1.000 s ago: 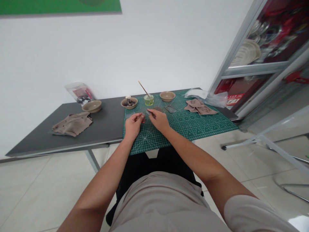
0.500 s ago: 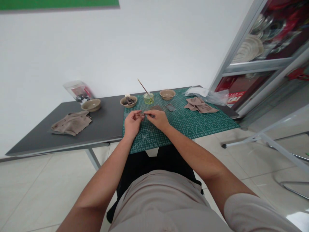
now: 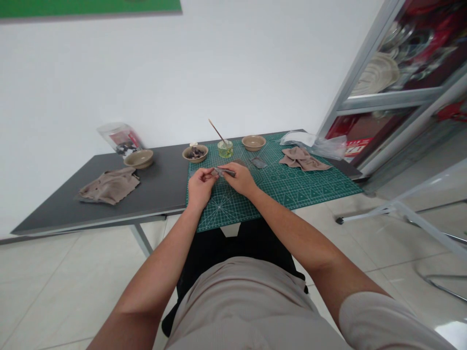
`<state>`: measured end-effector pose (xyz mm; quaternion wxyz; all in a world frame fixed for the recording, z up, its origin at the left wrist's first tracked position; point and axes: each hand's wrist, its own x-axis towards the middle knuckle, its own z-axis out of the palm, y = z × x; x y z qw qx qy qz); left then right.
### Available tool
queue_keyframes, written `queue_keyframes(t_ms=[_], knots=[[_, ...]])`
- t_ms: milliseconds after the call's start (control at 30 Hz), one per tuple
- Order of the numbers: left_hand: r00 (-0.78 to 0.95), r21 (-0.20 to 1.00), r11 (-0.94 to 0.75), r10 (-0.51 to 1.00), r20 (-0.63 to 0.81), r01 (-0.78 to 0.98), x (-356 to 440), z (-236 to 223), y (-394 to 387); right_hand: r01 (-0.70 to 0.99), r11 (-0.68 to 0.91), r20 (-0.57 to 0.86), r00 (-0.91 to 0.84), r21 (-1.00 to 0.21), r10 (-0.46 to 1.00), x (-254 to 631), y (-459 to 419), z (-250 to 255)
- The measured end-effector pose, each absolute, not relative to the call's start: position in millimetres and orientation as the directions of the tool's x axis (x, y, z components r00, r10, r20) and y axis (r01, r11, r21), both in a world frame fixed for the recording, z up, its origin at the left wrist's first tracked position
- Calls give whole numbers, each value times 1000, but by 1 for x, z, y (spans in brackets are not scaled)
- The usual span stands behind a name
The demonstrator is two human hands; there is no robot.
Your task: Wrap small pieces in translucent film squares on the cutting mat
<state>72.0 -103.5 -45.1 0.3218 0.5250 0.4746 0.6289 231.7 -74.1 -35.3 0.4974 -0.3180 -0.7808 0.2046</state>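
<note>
Over the green cutting mat (image 3: pixel 299 187), my left hand (image 3: pixel 200 187) pinches a small grey piece (image 3: pixel 216 171) too small to name. My right hand (image 3: pixel 241 180) is closed around a slim grey tool-like object (image 3: pixel 228 172), whose tip meets the small piece between the two hands. Just behind my right hand lies a flat brown rectangle (image 3: pixel 240 162), partly hidden. To its right is a small flat grey rectangular piece (image 3: pixel 259 162). A glass jar (image 3: pixel 225 149) of yellowish liquid stands beyond my hands, with a thin brush-like stick (image 3: pixel 216 130) leaning in it.
A bowl (image 3: pixel 195 154) of dark bits stands left of the jar, another bowl (image 3: pixel 253 142) to its right. Brown cloths (image 3: pixel 109 185) lie left and right, the latter near a plastic bag (image 3: pixel 321 145). A third bowl (image 3: pixel 139 159) and a clear container (image 3: pixel 119 138) stand far left.
The slim grey object in my right hand shows more plainly and lies at a different angle against the small piece. Both hands stay in nearly the same place.
</note>
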Motion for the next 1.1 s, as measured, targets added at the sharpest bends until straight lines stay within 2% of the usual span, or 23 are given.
queue_keyframes(t_ms=[100, 300, 600, 900, 1100], knots=[[-246, 932, -334, 900, 360, 141, 71, -45, -102, 279, 726, 653, -318, -629, 688, 232, -74, -36], [-200, 920, -299, 914, 352, 252, 68, -46, -102, 254, 662, 573, -346, -705, 743, 231, -73, -40], [-168, 912, -243, 936, 310, 331, 71, -38, -107, 278, 597, 525, -295, -752, 798, 234, -73, -38], [-160, 897, -253, 931, 327, 362, 71, -37, -108, 238, 714, 654, -289, -659, 699, 234, -76, -35], [-199, 899, -242, 923, 329, 365, 72, -35, -111, 354, 660, 587, -302, -663, 751, 234, -75, -38]])
